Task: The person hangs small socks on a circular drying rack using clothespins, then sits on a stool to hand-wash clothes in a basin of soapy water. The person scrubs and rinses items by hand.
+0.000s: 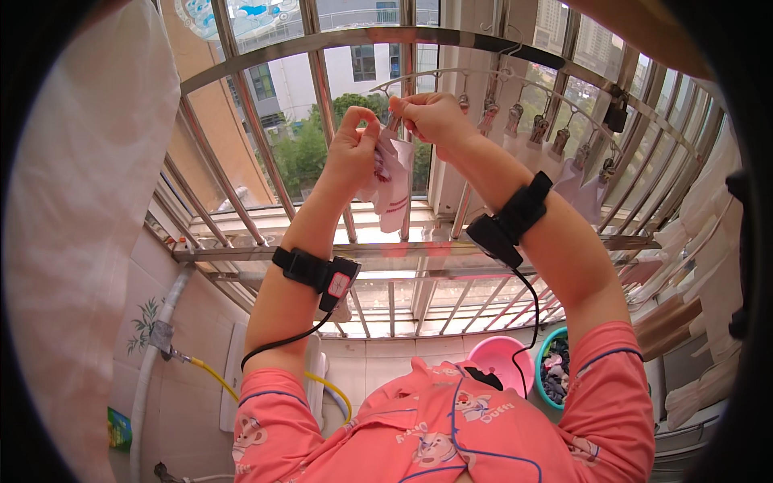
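A white sock (394, 202) with red marks and stripes hangs beside the fingers of my left hand (355, 151), which pinches its top edge. Over the sock's top sits a metal clip (394, 124) at the left end of a clip hanger (546, 90). My right hand (438, 121) grips this clip from the right, its fingers partly covering it. Several more metal clips (515, 118) dangle along the hanger to the right. Pale socks (567, 181) hang from some of them, partly behind my right forearm.
Metal window bars (259, 145) with a horizontal rail (356, 37) stand close in front. A padlock (616, 111) hangs at right. White fabric (78, 211) fills the left side. Below are a pink basin (492, 350), a teal basin (543, 386) of clothes and a yellow hose (214, 377).
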A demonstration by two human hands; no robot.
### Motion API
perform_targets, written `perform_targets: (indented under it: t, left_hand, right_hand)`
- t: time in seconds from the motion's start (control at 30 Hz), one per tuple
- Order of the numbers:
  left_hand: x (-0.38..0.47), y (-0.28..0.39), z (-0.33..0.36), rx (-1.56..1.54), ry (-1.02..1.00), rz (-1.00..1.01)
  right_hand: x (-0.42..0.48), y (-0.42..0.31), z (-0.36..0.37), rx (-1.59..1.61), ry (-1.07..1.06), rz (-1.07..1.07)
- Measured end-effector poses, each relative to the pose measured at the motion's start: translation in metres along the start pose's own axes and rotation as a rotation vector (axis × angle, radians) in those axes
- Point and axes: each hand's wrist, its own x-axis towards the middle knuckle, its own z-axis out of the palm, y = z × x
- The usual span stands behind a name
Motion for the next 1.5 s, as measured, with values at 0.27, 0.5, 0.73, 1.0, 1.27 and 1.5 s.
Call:
perform_targets:
  t: [0.27,0.5,0.73,1.0,1.27,1.5]
  left_hand:
    - [0.003,0.007,-0.004,-0.025,-0.062,-0.11]
    - [0.012,0.005,-0.003,-0.106,-0.143,-0.137]
    - [0.019,0.018,-0.004,-0.014,-0.176,-0.189]
    - [0.035,0.016,-0.002,-0.112,-0.212,-0.269]
    - [0.043,0.009,-0.014,-0.045,-0.25,-0.23]
    - [0.04,0.012,-0.016,0.104,-0.233,-0.097]
  right_hand:
    - [-0.011,0.006,-0.004,-0.152,-0.104,-0.083]
    - [-0.028,0.045,-0.009,-0.61,0.098,-0.461]
    - [-0.023,0.062,-0.016,-0.069,0.035,-0.249]
    - [-0.022,0.054,-0.022,-0.228,-0.043,-0.247]
    - [-0.024,0.054,-0.02,-0.32,-0.024,-0.312]
    - [-0.02,0.045,-0.017,-0.349,0.001,-0.269]
